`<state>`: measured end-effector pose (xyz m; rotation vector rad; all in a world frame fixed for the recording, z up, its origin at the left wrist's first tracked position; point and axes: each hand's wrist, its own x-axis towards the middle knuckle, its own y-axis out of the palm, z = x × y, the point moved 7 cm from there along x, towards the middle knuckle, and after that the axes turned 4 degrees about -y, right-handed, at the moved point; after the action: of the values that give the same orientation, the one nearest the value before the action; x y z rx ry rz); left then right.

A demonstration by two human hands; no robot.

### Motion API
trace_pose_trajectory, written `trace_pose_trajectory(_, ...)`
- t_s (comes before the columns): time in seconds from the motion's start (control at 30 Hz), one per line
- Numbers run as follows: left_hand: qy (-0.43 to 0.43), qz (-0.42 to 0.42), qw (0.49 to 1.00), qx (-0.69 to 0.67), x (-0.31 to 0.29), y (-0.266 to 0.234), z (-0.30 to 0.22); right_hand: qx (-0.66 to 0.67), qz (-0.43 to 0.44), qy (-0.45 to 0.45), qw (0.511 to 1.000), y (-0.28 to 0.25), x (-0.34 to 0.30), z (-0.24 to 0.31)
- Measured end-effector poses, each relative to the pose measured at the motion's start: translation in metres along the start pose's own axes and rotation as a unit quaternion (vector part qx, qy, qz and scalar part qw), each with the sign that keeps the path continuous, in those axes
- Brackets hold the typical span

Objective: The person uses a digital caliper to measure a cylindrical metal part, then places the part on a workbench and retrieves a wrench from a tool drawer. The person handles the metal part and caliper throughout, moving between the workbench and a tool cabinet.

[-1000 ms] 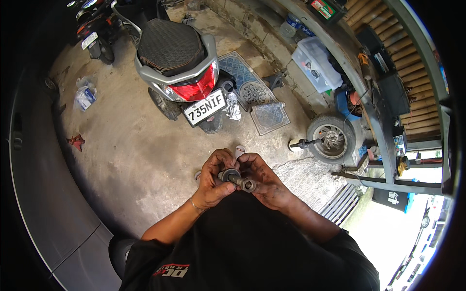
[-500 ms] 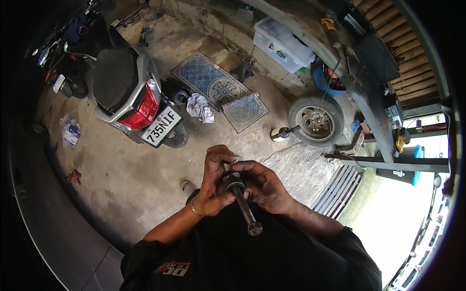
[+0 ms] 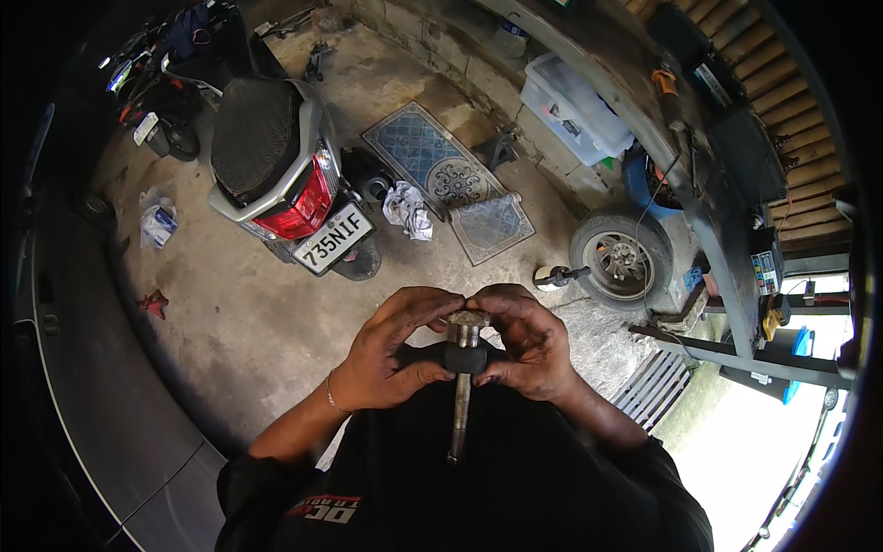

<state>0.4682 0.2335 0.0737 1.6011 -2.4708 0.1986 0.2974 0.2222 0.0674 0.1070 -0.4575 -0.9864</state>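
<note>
Here, a long metal bolt (image 3: 461, 419) with a dark sleeve (image 3: 465, 358) is before the black shirt (image 3: 405, 469). The left hand (image 3: 391, 354) and right hand (image 3: 533, 345) come together, clamped on it. Probably it is heavy, stiff, perhaps greasy; the thick sleeve seems the best grip. Beyond are a wheel (image 3: 598, 241) and a scooter (image 3: 258, 138).

head cam: left of worn fisheye pair | looks steeply down and forward past shirt front (image 3: 478, 497) | hands (image 3: 379, 359) near, just below centre | floor (image 3: 267, 313), scooter (image 3: 262, 152) farther, upper half | edges bow toward black rim
</note>
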Motion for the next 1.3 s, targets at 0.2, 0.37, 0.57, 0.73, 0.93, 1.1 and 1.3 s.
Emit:
trace_pose_trajectory(0.2, 0.052, 0.013, 0.993, 0.109, -0.013, -0.024, -0.022, -0.087, 0.053, 0.060, 0.993, 0.021, 0.013, -0.001)
trace_pose_trajectory(0.37, 0.060, 0.026, 0.982, 0.176, -0.010, -0.037, -0.039, -0.148, 0.064, -0.012, 0.987, 0.034, 0.029, 0.010)
trace_pose_trajectory(0.57, 0.140, 0.036, 0.919, 0.365, -0.001, -0.033, -0.070, -0.261, 0.100, -0.058, 0.958, 0.039, 0.038, 0.036)
trace_pose_trajectory(0.73, 0.205, 0.053, 0.879, 0.427, 0.006, -0.033, -0.088, -0.300, 0.115, -0.087, 0.943, 0.044, 0.040, 0.047)
trace_pose_trajectory(0.93, 0.243, 0.074, 0.885, 0.390, 0.012, -0.025, -0.087, -0.337, 0.112, -0.140, 0.924, 0.045, 0.033, 0.056)
trace_pose_trajectory(1.1, 0.264, 0.061, 0.891, 0.365, 0.013, -0.020, -0.083, -0.336, 0.092, -0.164, 0.923, 0.043, 0.028, 0.057)
trace_pose_trajectory(1.3, 0.259, 0.086, 0.894, 0.356, 0.012, -0.018, -0.080, -0.332, 0.075, -0.171, 0.925, 0.041, 0.023, 0.057)
